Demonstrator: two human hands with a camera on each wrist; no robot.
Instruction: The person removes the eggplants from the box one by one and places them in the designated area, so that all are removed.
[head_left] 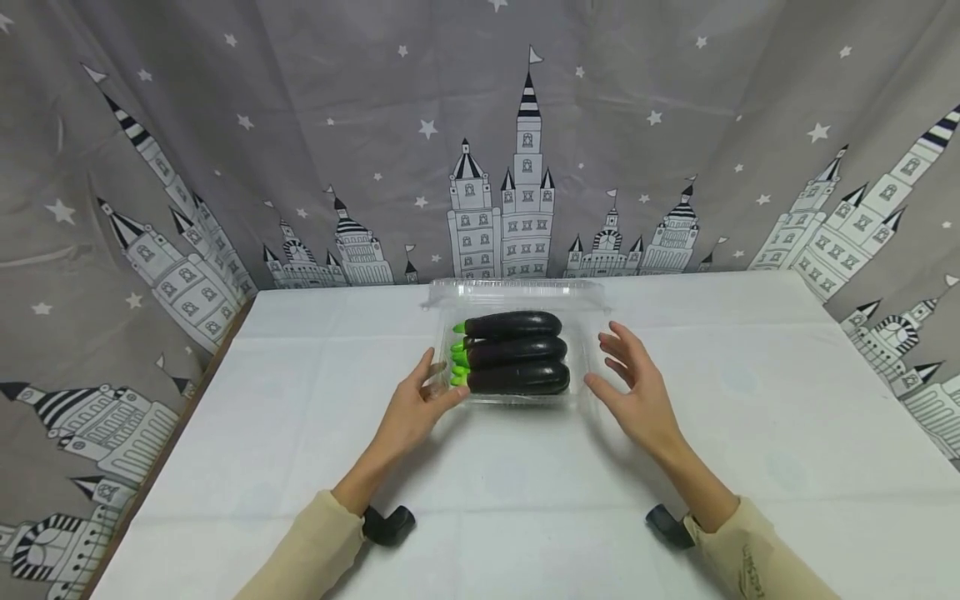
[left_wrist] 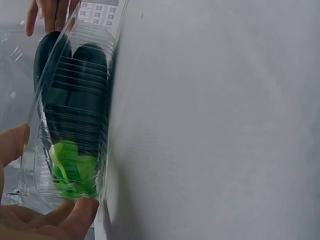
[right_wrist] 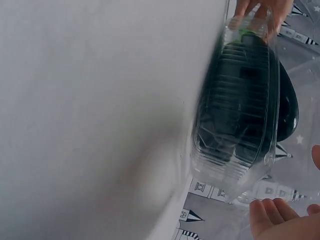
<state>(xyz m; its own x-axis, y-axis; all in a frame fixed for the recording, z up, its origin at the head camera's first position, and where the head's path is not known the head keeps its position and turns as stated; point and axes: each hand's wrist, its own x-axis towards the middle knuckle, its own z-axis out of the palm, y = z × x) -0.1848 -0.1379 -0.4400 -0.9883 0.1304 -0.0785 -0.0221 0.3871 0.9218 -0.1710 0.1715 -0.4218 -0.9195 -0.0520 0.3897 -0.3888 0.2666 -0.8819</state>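
Three dark eggplants [head_left: 516, 350] with green stem ends lie side by side in a clear plastic clamshell container [head_left: 517, 400] on the white table. Its lid [head_left: 517, 290] is raised along the back. At the container's left end my left hand [head_left: 420, 407] holds the corner, thumb at the front and fingers along the side, near the green stems. On the other side my right hand [head_left: 636, 398] is spread beside the right edge, fingers relaxed and holding nothing. In the right wrist view its fingertips [right_wrist: 272, 210] sit just off the container's end.
A white cloth [head_left: 495, 492] covers the table. Behind it hangs a grey curtain [head_left: 360, 100] printed with castles and stars, which also runs down both sides. Dark wrist-worn devices [head_left: 388, 527] show by the beige sleeves [head_left: 315, 542].
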